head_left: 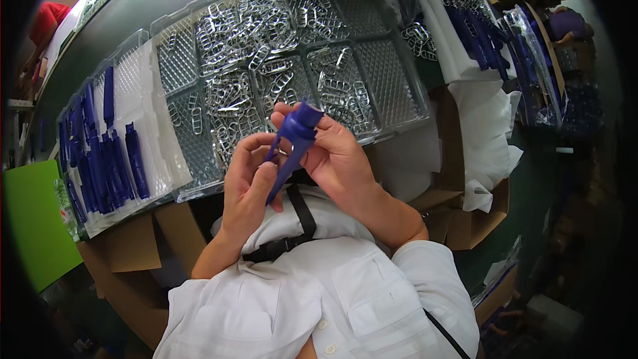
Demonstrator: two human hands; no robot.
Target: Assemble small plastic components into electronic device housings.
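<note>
Between my two hands is a dark blue plastic part [300,134], long and hollow, tilted with its wider round end up and to the right. My right hand [340,156] wraps its fingers round the upper end. With thumb and fingers pinched, my left hand [251,176] grips the lower side, where a thin strip stands off the body. A small bit of metal seems to show near the left fingertips, too small to make out. Just beyond my hands, a clear compartment tray [392,83] carries many shiny metal oval links [232,103].
Several blue plastic parts [136,159] lie on a white-lined tray at the left, beside a bright green board [40,219]. Open cardboard boxes [136,246] stand below the table edge on both sides. More blue parts [475,36] rest on white foam at the right. Other people are farther off.
</note>
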